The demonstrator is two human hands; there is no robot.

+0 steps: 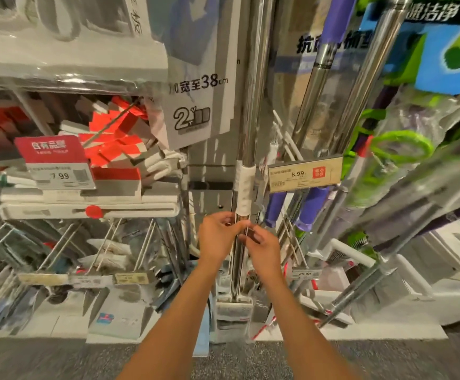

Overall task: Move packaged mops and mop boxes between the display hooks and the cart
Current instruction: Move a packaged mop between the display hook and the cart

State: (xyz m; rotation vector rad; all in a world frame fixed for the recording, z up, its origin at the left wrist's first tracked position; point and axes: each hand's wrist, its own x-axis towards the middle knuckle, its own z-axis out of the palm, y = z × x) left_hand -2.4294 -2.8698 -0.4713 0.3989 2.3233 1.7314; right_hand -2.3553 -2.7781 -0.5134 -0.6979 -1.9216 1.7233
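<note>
No cart shows anywhere in the frame, so how many items have already gone either way cannot be told. The job looks mid-course: one mop with a shiny metal handle stands upright at the centre of the frame, its head low near the floor, and hooks on both sides hang full of packaged mops.

Both arms reach up from the bottom edge. The left hand curls its fingers round the handle just below a white sleeve. The right hand pinches the handle slightly lower, beside the left.
</note>
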